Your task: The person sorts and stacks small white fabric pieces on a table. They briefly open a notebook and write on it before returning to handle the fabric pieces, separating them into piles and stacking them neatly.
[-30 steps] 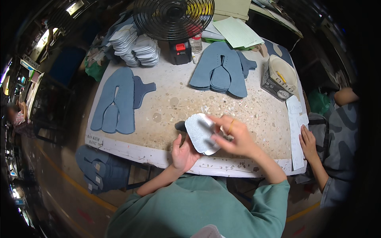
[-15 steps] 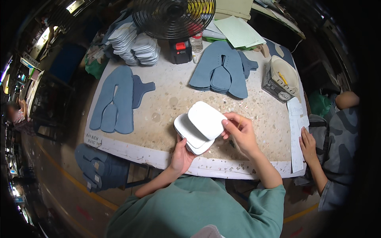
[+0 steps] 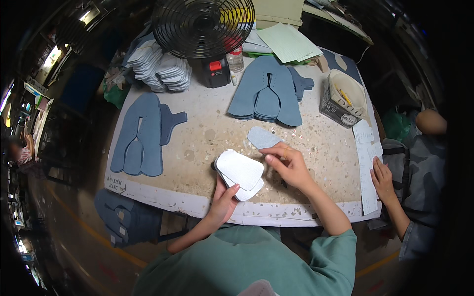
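My left hand (image 3: 224,197) is wrapped round a small stack of white rounded pads (image 3: 241,170), its thumb pressing on the near edge above the table's front. To the right, my right hand (image 3: 289,165) has its thumb and forefinger close together at the near edge of a light blue-grey rounded pad (image 3: 262,136). That pad is at or just above the tabletop, and the fingers partly cover it. Beyond it lies a pile of blue shoe-upper pieces (image 3: 289,106). Another set of blue pieces (image 3: 153,133) lies at the left.
A black fan (image 3: 205,24) stands at the back of the table (image 3: 197,185), beside stacks of pale pads (image 3: 173,74). A box-like container (image 3: 340,101) and paper strips (image 3: 365,167) are at the right, where another person's hand (image 3: 382,180) rests. Blue pieces (image 3: 126,214) are stacked below the left edge.
My right hand has moved a pad off the stack and away, lower toward the tabletop; its blue-grey face shows now. The left hand still holds the stack. The view has shifted slightly.
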Action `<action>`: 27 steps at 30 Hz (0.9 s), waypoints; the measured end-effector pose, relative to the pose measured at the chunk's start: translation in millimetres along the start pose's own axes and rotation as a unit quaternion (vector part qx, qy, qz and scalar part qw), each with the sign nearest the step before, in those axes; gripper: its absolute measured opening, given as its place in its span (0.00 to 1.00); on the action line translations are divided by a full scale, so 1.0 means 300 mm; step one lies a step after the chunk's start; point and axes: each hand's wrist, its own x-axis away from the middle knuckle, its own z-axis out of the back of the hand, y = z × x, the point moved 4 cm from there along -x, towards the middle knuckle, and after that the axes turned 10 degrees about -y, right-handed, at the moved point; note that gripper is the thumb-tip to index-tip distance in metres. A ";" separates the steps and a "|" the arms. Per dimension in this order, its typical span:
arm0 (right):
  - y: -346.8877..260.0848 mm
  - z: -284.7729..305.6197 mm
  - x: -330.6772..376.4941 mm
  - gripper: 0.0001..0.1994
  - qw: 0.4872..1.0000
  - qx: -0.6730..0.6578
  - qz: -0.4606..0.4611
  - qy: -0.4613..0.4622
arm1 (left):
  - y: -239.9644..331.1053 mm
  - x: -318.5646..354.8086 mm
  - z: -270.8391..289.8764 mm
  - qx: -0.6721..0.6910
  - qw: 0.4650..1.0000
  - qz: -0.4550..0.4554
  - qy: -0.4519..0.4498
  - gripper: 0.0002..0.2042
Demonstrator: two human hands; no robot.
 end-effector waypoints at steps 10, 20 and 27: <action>-0.048 0.022 0.002 0.08 0.926 0.302 0.171 0.150 | -0.014 0.000 0.025 0.121 0.993 -0.003 -0.006 0.32; -0.035 -0.034 -0.001 0.11 0.997 0.032 -0.001 -0.069 | 0.002 0.007 0.001 0.025 1.000 -0.012 0.014 0.33; -0.094 0.017 0.007 0.13 0.997 0.064 0.032 0.043 | -0.003 0.000 -0.002 0.023 0.999 -0.016 0.029 0.32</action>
